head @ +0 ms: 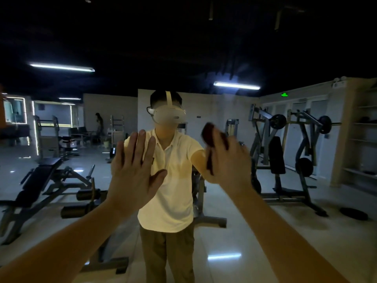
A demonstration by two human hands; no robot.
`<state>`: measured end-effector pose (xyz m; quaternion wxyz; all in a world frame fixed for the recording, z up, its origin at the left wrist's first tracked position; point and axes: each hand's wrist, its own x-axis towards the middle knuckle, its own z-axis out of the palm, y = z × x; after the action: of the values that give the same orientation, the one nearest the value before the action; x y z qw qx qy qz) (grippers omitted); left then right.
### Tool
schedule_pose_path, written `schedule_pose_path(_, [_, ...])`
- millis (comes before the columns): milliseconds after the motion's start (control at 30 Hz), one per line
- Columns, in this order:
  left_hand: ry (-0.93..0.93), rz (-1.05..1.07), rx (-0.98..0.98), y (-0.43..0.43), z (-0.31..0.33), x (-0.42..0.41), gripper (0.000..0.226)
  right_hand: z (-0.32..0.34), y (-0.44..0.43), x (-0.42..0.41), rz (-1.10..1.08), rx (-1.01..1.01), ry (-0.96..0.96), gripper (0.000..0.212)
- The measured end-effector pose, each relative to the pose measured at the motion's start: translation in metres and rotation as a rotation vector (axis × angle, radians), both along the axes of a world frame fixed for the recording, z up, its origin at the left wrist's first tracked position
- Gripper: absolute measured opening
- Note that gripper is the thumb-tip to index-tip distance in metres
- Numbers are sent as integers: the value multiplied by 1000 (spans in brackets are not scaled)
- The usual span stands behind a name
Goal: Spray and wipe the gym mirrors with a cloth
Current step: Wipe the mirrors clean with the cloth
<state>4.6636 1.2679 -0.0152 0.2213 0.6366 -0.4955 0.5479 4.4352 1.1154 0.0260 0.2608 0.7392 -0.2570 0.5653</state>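
So the mirror (pixel 183 37) basically fills the whole view, everything you see is a reflection in it. It's a dim gym with a black ceiling, a couple of strip lights (pixel 62 67) and a shiny tiled floor. On the right side of the reflection there's a big plate-loaded machine (pixel 295 144) with weight plates on it. On the left there's an adjustable weight bench (pixel 42 180), with more racks further back. Open shelves (pixel 365 139) run up the far right edge, and a little green exit sign (pixel 285 94) glows above the doors.

Dead centre is the reflected person (pixel 173 180) in a pale yellow polo and khaki trousers, with a white headset (pixel 169 116) strapped on.

Both bare arms reach out to the glass, well apart from each other. The left hand (pixel 134 172) is spread flat, fingers straight and thumb out to the side, palm looking pressed right against the mirror at chest height. The right hand (pixel 230 160) is a bit higher and off to the right, and it's gripping the cloth (pixel 210 133). That's a dark reddish rag bunched against the glass, poking out above the fingers. This hand is pretty motion-blurred, so I can't make out the exact finger positions.
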Motion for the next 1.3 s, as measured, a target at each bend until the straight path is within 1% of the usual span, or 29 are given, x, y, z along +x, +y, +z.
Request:
schedule_pose_path(67, [-13, 2, -6, 0, 1, -1, 91, 24, -21, -28, -32, 140, -177, 60])
schedule_pose_path(133, [-16, 7, -7, 0, 2, -2, 91, 44, -42, -46, -65, 261, -382, 55])
schedule_pose_path(167, [-11, 18, -4, 0, 1, -3, 91, 50, -46, -47, -70, 293, -444, 54])
schedule_pose_path(233, [-9, 42, 7, 0, 1, -3, 92, 54, -35, -30, -64, 312, -470, 55])
schedule_pose_path(300, [-28, 59, 13, 1, 2, -5, 92, 50, -10, 1, -16, 287, -411, 59])
schedule_pose_path(333, [-37, 63, 11, 2, 3, -7, 92, 44, 6, 18, 29, 261, -348, 61])
schedule_pose_path(367, [-38, 65, 7, 3, 4, -8, 91, 36, 21, 35, 72, 216, -264, 63])
schedule_pose_path(433, [-28, 71, 5, 7, 5, -12, 89, 21, 36, 55, 130, 53, -60, 60])
schedule_pose_path(467, [-30, 78, 5, 10, 7, -13, 87, 17, 35, 55, 129, -35, 64, 59])
schedule_pose_path(533, [-53, 75, 1, 17, 15, -14, 81, 23, 17, 37, 84, -173, 278, 65])
schedule_pose_path(567, [-64, 63, -8, 20, 22, -13, 79, 31, 4, 22, 49, -198, 317, 72])
schedule_pose_path(600, [-73, 54, -19, 21, 32, -12, 78, 41, -9, 5, 13, -188, 307, 82])
schedule_pose_path(633, [-78, 59, -23, 22, 43, -11, 78, 53, -22, -14, -22, -154, 259, 91])
schedule_pose_path(667, [-77, 81, -19, 20, 55, -9, 78, 66, -35, -32, -53, -107, 180, 94])
schedule_pose_path(700, [-68, 117, -7, 18, 66, -8, 78, 80, -47, -48, -72, -47, 73, 90])
schedule_pose_path(767, [-56, 162, 21, 11, 82, -11, 79, 108, -65, -70, -84, 111, -202, 67])
schedule_pose_path(800, [-64, 157, 23, 7, 89, -15, 79, 120, -71, -71, -73, 184, -336, 59])
schedule_pose_path(833, [-83, 138, 14, 3, 95, -19, 78, 128, -72, -66, -49, 238, -434, 57])
schedule_pose_path(900, [-127, 69, -42, -9, 108, -26, 75, 134, -55, -43, -3, 250, -507, 58])
schedule_pose_path(933, [-132, 36, -90, -16, 115, -29, 74, 130, -40, -26, 21, 210, -505, 59])
schedule_pose_path(1000, [-107, -3, -172, -29, 126, -31, 73, 113, -8, 11, 79, 113, -408, 61])
schedule_pose_path(1100, [-81, -5, -182, -40, 127, -30, 75, 76, 17, 49, 165, -81, -112, 52])
schedule_pose_path(1167, [-82, -3, -177, -41, 126, -28, 76, 76, 3, 41, 155, -252, 106, 54])
schedule_pose_path(1200, [-84, -2, -180, -40, 126, -28, 76, 86, -7, 26, 144, -293, 194, 56])
schedule_pose_path(1233, [-87, -1, -185, -40, 126, -28, 76, 99, -17, 9, 120, -274, 217, 52])
schedule_pose_path(1267, [-93, 2, -188, -40, 126, -28, 76, 116, -29, -11, 116, -206, 148, 42])
schedule_pose_path(1300, [-101, 8, -191, -41, 127, -27, 76, 134, -44, -30, 84, -146, 41, 38])
